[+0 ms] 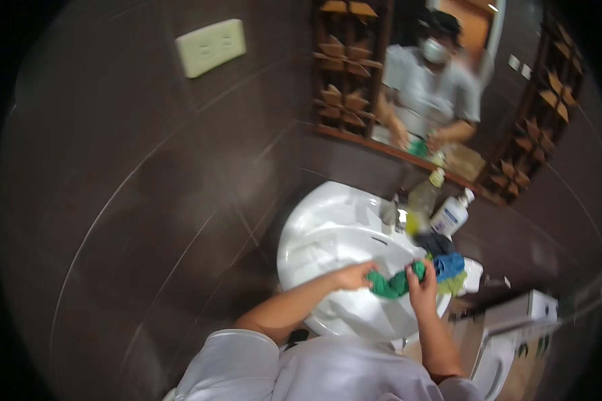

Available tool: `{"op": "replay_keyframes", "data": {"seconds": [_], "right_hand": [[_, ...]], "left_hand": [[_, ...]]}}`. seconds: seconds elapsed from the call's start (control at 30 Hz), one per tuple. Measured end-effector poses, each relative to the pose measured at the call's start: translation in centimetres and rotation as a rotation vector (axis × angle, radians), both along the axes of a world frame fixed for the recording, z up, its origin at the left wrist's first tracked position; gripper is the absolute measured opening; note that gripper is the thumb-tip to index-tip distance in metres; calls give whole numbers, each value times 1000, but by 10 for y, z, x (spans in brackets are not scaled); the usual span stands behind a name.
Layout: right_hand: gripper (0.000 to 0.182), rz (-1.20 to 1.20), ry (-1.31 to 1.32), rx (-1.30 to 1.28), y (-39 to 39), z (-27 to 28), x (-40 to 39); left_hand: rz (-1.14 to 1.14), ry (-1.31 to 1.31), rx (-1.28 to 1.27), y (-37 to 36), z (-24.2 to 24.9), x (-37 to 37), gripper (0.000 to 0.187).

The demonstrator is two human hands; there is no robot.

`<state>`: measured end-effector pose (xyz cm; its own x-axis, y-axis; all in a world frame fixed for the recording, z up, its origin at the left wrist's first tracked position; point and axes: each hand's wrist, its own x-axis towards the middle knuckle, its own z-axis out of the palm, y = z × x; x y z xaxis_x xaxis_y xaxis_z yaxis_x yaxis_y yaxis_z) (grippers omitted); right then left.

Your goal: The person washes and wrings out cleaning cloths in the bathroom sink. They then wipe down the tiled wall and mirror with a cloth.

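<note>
Over the white sink (pixel 328 220), at 6 o'clock of the tap | left hand (pixel 354 275) and right hand (pixel 421 289) both squeeze a green cloth (pixel 391 284) tight | best twist both ways, low over the bowl

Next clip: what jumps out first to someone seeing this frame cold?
The bright white sink at centre stands out against dark tiled walls. Over its right edge, the left hand and right hand both hold a green cloth stretched between them, with a blue cloth just beside it. Behind the basin stand two bottles, and the mirror above reflects the person.
</note>
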<state>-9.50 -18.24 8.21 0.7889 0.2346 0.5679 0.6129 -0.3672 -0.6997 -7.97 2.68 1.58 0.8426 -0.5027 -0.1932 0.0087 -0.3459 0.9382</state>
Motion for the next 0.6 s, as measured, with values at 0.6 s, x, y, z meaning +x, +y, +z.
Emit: {"op": "replay_keyframes", "data": {"seconds": [0.6], "right_hand": [[63,674,992,514,-34,36,-27]], "left_hand": [[657,-830,117,-65,90,-126,35]]}}
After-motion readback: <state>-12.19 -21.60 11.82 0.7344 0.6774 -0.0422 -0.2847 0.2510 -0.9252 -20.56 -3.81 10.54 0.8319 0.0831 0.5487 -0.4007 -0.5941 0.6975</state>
